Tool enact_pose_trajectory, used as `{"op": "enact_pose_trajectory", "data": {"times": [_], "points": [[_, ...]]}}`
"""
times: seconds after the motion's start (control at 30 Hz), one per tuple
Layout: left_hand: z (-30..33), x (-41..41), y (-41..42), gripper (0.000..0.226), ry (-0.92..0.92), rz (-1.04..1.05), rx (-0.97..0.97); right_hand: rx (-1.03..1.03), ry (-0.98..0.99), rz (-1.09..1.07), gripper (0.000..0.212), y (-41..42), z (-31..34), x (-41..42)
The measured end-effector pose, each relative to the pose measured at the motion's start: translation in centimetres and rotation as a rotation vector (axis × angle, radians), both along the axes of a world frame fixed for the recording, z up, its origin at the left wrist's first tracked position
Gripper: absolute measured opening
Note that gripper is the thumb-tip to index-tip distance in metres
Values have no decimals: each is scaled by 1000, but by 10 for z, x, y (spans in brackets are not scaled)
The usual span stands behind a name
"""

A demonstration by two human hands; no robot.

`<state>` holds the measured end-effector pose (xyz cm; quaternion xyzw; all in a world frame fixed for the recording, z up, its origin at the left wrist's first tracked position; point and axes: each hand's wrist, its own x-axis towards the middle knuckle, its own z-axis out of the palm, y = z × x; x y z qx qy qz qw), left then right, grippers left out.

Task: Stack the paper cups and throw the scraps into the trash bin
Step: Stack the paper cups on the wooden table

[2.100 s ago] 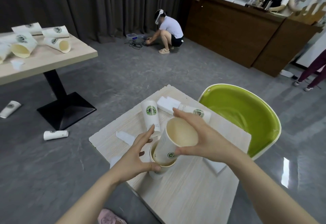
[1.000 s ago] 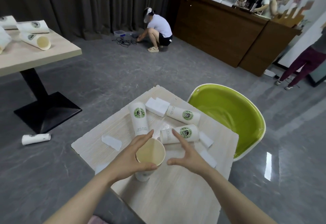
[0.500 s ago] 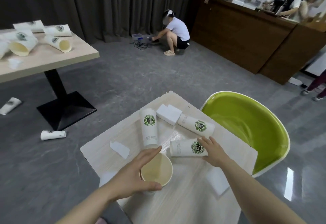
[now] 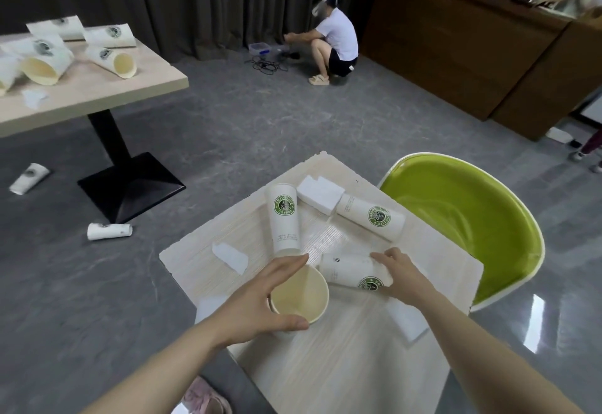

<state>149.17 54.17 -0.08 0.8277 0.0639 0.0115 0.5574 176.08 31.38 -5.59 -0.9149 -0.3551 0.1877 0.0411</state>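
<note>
Cup (image 4: 353, 273), frame centre: light, thin-walled, crushable; right hand (image 4: 399, 275) curls round its side. Left hand (image 4: 257, 299) cradles stack (image 4: 299, 294), fingers wide.

We read green round logo on upright-looking lying cup (image 4: 284, 218): "ENJOY LIFE" on top, "COFFEE" below. Same green logo on far lying cup (image 4: 371, 217), words too turned to read fully. Cup under right hand (image 4: 353, 272) shows part of logo only. Small grey print on cups too tiny to read.

The left hand (image 4: 257, 303) hides the upright cup's (image 4: 301, 296) wall.
</note>
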Motion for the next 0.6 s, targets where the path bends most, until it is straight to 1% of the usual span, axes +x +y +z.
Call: {"op": "enact_pose_trajectory", "data": {"times": [0.1,0.17,0.3,0.37,0.47,0.6], "points": [[-1,-1,-1,88,-8,8,-11,71,22,49,74,-1,-4,-13],[-2,-1,-2,88,-12,11,-16,94,62,44,81,-9,-8,-19],[-4,-1,-3,87,-20,15,-24,18,16,37,100,-30,-14,-28],[-3,-1,-2,87,-24,29,-27,15,0,22,105,-38,-16,-37],[-3,0,-4,87,-29,26,-30,80,-48,-45,104,-51,-18,-46],[-5,-1,-5,87,-26,39,-54,124,16,-95,98,-60,-19,-55]]}}
